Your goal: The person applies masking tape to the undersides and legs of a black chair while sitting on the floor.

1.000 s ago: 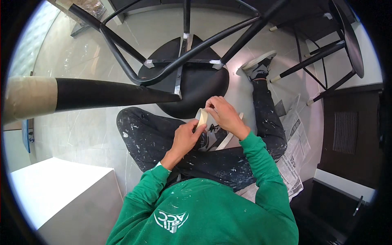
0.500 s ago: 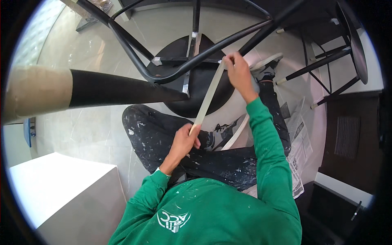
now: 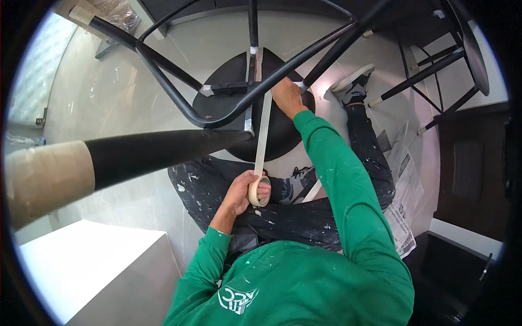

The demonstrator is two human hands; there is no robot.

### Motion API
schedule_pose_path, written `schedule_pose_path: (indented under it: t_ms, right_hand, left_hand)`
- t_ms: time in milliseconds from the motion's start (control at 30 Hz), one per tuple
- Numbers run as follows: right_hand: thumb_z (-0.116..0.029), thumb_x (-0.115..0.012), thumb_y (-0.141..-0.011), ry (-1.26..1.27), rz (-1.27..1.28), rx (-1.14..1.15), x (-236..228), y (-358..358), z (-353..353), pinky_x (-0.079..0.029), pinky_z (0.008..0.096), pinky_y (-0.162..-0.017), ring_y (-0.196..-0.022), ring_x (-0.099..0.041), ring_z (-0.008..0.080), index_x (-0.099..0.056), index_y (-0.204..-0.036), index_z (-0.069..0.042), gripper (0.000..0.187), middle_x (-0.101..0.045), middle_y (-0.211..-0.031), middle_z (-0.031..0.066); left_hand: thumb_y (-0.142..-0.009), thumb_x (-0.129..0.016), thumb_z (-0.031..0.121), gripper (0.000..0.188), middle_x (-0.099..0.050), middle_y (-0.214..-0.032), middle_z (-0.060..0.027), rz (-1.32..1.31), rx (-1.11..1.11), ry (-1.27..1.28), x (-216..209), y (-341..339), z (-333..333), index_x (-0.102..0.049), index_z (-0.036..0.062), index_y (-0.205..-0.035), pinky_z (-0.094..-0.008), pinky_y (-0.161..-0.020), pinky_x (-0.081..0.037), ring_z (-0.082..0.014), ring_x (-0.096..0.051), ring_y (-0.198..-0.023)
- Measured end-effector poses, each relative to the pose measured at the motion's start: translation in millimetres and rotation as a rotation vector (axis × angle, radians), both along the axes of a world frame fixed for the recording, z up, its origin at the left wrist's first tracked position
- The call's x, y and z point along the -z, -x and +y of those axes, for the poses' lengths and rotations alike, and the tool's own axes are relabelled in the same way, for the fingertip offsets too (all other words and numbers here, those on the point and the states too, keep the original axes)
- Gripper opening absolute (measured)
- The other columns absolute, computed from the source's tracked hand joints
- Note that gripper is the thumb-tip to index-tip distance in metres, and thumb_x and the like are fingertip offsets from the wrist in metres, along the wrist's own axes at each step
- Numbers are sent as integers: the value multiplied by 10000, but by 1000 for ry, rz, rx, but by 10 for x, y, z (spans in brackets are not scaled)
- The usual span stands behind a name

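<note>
A dark stool lies upside down, its round black seat (image 3: 285, 127) on the floor and its legs (image 3: 163, 142) and curved foot ring (image 3: 228, 120) rising toward me. My left hand (image 3: 235, 196) is closed around a roll of masking tape (image 3: 253, 194), with fingers through its core. From the roll a pale tape strip (image 3: 263, 136) runs taut across the seat's underside. At its far end my right hand (image 3: 287, 98) is closed on the strip, beside the metal cross bracket (image 3: 250, 81); the foot ring partly hides its fingertips. Pale tape covers parts of the bracket.
Beige wrapping covers the tip of the near leg (image 3: 49, 176). Another dark stool (image 3: 435, 73) lies at right. Newspaper (image 3: 401, 209) is spread by my right leg. A white box (image 3: 100, 266) stands at lower left, a dark cabinet (image 3: 467, 179) at right.
My right hand has moved left and away from me, carrying the tape end to the bracket. My left hand has turned, showing the roll, and the strip now runs more straight ahead.
</note>
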State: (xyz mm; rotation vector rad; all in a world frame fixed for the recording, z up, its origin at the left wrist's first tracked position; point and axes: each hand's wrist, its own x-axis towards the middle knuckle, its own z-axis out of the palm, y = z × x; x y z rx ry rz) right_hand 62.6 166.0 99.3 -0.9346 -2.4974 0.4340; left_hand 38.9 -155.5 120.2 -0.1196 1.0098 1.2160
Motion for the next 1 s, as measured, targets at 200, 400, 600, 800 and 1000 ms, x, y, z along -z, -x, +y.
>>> schedule_pose_path:
  t_ms: [200,400,600,800,1000]
  right_hand:
    - [-137,-713,-886,-35,167,-56,-56,24,-174,-523,496,-787,-923,-629,362,-575,-920,-74,155,-645,-895,132]
    - [-105,-725,-860,-150,350,-16,-191,6,-97,-516,486,-789,-929,-619,358,-585,-901,-70,149,-623,-891,134]
    - [-105,-645,-897,159,139,-23,0,-9,-190,-529,513,-754,-896,-673,388,-599,-890,-61,64,-672,-873,165]
    - [-107,-613,-887,-143,17,-84,310,141,-314,-571,455,-700,-832,-704,338,-595,-855,-39,77,-690,-832,168]
    - [-165,-664,-878,-276,-50,-62,525,210,-230,-578,434,-679,-763,-715,309,-612,-921,-69,117,-692,-736,127]
  left_hand:
    - [-1059,-530,250,259,-710,-854,-195,134,-43,44,79,-61,-4,-562,-4,-1099,-332,-674,-624,-244,-729,-702]
    - [-1072,-519,306,315,-706,-837,-193,294,10,-39,-248,-177,-1,-557,-7,-1064,-322,-651,-615,-242,-736,-717]
    - [-1068,-513,303,317,-706,-847,-199,250,-39,-6,-219,-240,-21,-565,-9,-1083,-329,-664,-610,-234,-732,-710]
    - [-1060,-505,313,327,-705,-862,-175,251,-84,25,-179,-135,-35,-559,-6,-1104,-341,-699,-612,-228,-730,-730]
    - [-1075,-489,289,302,-706,-864,-192,197,-87,26,-38,-92,59,-564,-3,-1077,-342,-685,-623,-243,-742,-722]
